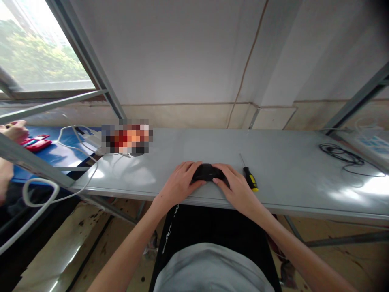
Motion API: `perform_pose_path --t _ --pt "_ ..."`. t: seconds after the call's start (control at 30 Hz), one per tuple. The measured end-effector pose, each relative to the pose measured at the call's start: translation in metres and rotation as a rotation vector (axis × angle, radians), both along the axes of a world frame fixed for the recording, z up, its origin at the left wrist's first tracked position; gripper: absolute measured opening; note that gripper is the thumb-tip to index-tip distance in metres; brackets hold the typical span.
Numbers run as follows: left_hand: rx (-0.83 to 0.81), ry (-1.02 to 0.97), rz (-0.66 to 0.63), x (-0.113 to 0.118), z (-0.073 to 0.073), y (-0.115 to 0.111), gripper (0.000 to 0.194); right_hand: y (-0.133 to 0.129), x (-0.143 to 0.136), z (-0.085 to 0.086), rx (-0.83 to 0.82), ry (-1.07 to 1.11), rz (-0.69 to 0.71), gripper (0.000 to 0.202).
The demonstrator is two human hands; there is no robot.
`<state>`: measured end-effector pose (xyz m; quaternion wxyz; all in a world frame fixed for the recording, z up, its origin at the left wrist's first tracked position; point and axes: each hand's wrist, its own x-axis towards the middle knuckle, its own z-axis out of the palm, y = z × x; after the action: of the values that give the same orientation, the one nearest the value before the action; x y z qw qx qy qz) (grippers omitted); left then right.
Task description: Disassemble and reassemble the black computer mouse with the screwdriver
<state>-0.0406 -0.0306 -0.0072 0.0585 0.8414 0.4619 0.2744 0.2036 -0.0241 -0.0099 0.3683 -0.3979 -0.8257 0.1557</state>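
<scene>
A smooth black rounded device (pixel 208 172), about palm-sized, is held sideways between my two hands at the front of the grey table; its exact kind is unclear. My left hand (pixel 181 182) wraps its left end, fingers over the top and thumb along the near side. Around the right end curls my right hand (pixel 234 184), its thumb also on the near side. The device's ends are hidden by my fingers. Just right of my right hand lies a screwdriver (pixel 250 178) with a black and yellow handle, its thin shaft pointing away from me.
Beyond the grey table (pixel 288 162) stands a wall. A coiled black cable (pixel 342 155) lies at the right. On the left are a pixelated patch, a white cable (pixel 79 139) and metal frame posts. Another person's hand (pixel 15 130) is by a red object (pixel 38 143) on a blue surface.
</scene>
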Motion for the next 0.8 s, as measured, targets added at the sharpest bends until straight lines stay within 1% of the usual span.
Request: perform_pose_path --t 0.2,0.5,0.8 --pt "-0.001 0.008 -0.001 -0.0002 -0.0003 0.0015 0.06 0.0009 0.0019 -0.0005 0.006 0.0 -0.007 0.031" --pt "0.016 0.036 -0.001 0.0001 -0.0023 0.0009 0.057 -0.0007 0.0004 -0.0003 0.021 0.011 -0.029 0.032" --pt "0.003 0.045 0.002 -0.0001 -0.0009 -0.0004 0.057 0.0002 0.0012 -0.0023 0.014 0.011 -0.05 0.031"
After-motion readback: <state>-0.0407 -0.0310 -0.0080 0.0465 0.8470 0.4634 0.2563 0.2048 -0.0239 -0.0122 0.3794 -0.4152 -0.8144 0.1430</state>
